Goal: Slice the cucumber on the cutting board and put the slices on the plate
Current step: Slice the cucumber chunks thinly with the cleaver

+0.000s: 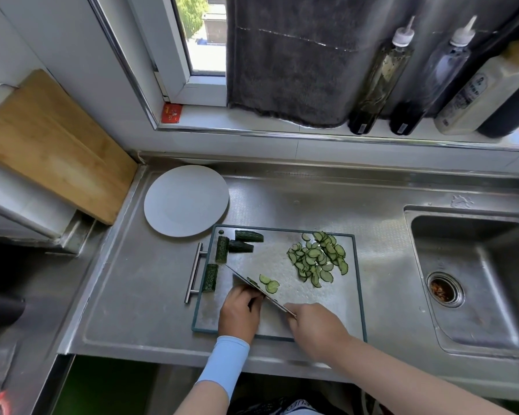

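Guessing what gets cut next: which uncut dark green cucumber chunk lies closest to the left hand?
The lone dark green cucumber chunk lying just beyond the left hand; the other three chunks cluster farther off beside the round white plate.
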Demonstrator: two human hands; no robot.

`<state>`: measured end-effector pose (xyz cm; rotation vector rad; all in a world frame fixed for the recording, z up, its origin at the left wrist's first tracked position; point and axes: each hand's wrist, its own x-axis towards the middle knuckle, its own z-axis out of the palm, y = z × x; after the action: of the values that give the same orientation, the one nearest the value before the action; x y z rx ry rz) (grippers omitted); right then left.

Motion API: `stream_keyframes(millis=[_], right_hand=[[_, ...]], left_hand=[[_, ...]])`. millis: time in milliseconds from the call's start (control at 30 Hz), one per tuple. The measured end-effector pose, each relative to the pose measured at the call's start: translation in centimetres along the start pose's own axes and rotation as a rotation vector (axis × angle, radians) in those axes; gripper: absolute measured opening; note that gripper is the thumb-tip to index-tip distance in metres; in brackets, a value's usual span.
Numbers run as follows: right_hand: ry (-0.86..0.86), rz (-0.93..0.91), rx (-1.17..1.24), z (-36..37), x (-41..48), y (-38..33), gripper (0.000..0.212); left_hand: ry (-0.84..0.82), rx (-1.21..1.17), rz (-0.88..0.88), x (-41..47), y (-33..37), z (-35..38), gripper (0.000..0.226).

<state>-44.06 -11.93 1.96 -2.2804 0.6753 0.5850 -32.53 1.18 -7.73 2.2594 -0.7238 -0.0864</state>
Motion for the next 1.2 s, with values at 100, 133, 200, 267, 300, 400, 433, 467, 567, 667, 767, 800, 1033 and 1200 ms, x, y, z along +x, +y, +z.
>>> stream_keyframes(millis=[100, 133, 200, 267, 300, 400, 433, 467, 567, 667, 767, 800, 1033, 1200], right_hand=[[0.003, 0.017, -0.003, 0.1, 1.3, -0.9, 0.032], [0.001, 0.019, -0.010, 0.2, 1.6, -1.1, 0.028], [-0.006, 0.011, -0.025, 0.1, 1.9, -1.3, 0.023], [0.003, -0.004, -0.034, 0.1, 1.8, -1.4, 0.023], [0.009, -0.010, -0.039, 0.1, 1.7, -1.3, 0.024], [0.029, -0.014, -0.036, 0.2, 1.5, -1.1, 0.024], [0.036, -0.016, -0.031, 0.3, 1.4, -1.0, 0.023], [0.044, -0.023, -0.025, 0.4, 1.1, -0.9, 0.022], [0.058, -0.048, -0.019, 0.3, 0.2, -0.6, 0.020], [0.058, -0.053, -0.047, 0.0, -0.5, 0.1, 0.020], [0.056, -0.044, -0.060, -0.1, -0.9, 0.6, 0.021], [0.055, -0.042, -0.061, -0.2, -1.0, 0.7, 0.021], [0.023, -0.012, -0.039, 0.1, -0.7, 0.5, 0.031], [0.003, 0.026, 0.000, 0.2, 0.6, -0.4, 0.032]], left_hand=[[-0.006, 0.002, -0.004, -0.1, -0.1, 0.2, 0.022], [-0.008, 0.005, -0.002, -0.2, -0.1, 0.2, 0.022], [-0.014, 0.013, 0.008, -0.3, -0.2, 0.2, 0.021], [-0.020, 0.016, 0.010, -0.2, -0.2, 0.1, 0.020], [-0.023, 0.018, 0.006, -0.2, -0.2, 0.0, 0.020], [-0.043, 0.036, -0.010, -0.1, -0.1, -0.1, 0.020], [-0.046, 0.039, -0.018, -0.1, 0.0, -0.1, 0.020], [-0.045, 0.042, -0.030, -0.1, 0.1, -0.1, 0.020], [-0.039, 0.044, -0.052, 0.0, 0.3, -0.3, 0.020], [-0.049, 0.064, -0.046, 0.0, 0.6, -0.3, 0.020], [-0.050, 0.071, -0.059, -0.1, 0.7, -0.4, 0.019], [-0.049, 0.072, -0.058, -0.1, 0.7, -0.4, 0.019], [-0.036, 0.054, -0.088, -0.2, 0.6, -0.2, 0.020], [-0.022, 0.033, -0.088, -0.6, 0.1, 0.1, 0.019]])
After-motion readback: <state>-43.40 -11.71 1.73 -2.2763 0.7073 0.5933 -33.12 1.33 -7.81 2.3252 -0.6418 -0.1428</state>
